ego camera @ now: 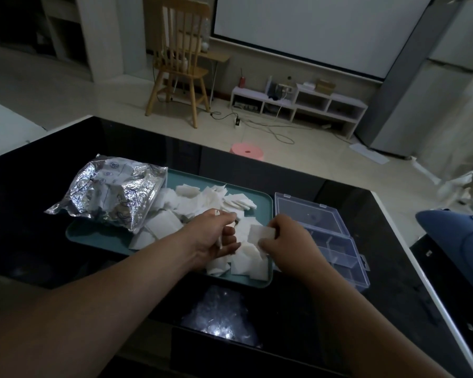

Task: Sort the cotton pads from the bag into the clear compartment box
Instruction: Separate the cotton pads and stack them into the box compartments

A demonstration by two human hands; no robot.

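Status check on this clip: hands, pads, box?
Right hand pinching one cotton pad; left hand gathering pads over teal tray. Clear compartment box open, looks empty. Nothing blocking.

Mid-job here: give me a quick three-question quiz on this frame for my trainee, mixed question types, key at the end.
1. True or false: the compartment box has its lid open.
2. Where does the loose pile of cotton pads lie? A) in the box B) on the teal tray C) on the floor
3. Fill in: the right hand pinches a single ____.

Key:
1. True; no pads are visible in its compartments.
2. B; the silver bag rests at the tray's left end.
3. Cotton pad; the left hand also holds pads.
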